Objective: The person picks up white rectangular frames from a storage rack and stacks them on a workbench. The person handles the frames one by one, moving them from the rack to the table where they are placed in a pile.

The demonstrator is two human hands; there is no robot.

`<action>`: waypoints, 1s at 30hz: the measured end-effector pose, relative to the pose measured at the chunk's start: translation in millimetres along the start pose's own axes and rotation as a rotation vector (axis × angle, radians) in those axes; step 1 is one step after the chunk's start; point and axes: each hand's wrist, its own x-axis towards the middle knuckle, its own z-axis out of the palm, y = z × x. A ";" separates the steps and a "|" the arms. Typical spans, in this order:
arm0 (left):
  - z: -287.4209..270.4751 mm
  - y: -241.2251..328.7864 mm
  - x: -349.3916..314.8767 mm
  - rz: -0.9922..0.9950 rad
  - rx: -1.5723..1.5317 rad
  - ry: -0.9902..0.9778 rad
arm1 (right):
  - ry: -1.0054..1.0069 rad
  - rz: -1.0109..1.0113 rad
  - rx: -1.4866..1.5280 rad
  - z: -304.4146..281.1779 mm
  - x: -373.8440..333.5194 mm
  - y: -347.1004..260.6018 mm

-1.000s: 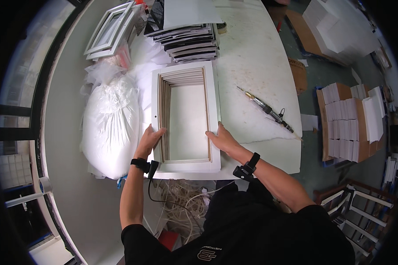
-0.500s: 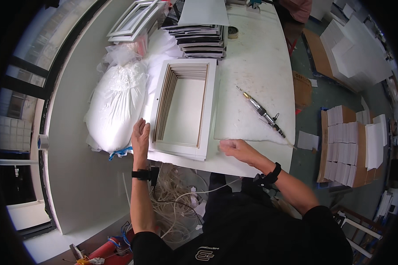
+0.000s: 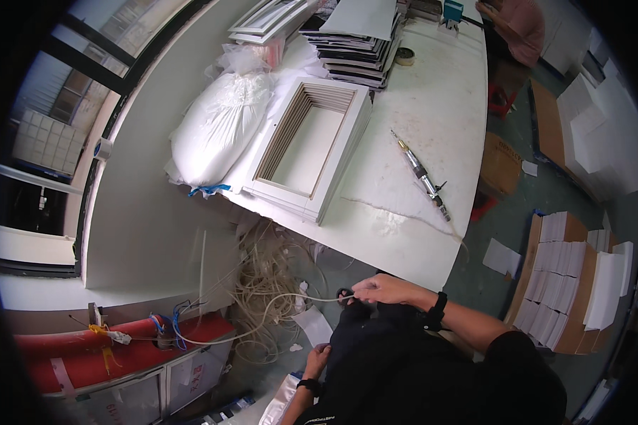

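Note:
My right hand (image 3: 384,290) is closed on a thin pale hose (image 3: 283,296) in front of the table's near edge. From there the hose runs left and loops down toward a red cylinder. Low beside my dark trousers is my left hand (image 3: 319,358), its fingers curled; whatever they may hold is hidden. A stack of white rectangular frames (image 3: 271,193) with brown inner edges lies on the white table (image 3: 432,92). To its right rests a silver and black air tool (image 3: 421,173), with a thin hose at its rear end.
A tied white sack (image 3: 223,131) lies left of the frames, behind it a pile of dark and white sheets (image 3: 351,53). Tangled hose (image 3: 262,269) covers the floor below. The red cylinder (image 3: 120,350) is at lower left. Boxed stacks (image 3: 553,276) stand right; a person (image 3: 521,32) sits beyond.
Both hands have left the table beside the frames and come down toward my body. My right hand has taken hold of the pale hose. The view has turned, bringing the red cylinder in more fully.

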 end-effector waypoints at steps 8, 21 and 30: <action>58.7 -66.6 -77.2 -0.370 -0.599 0.140 | -0.148 -0.005 -0.306 54.3 38.4 5.6; 187.3 -262.2 -187.7 -0.209 -0.707 0.281 | -0.543 -0.229 -0.779 285.4 56.2 56.8; 191.1 -261.9 -299.2 -0.403 -1.192 0.436 | -0.741 -0.162 -0.931 421.5 38.7 100.9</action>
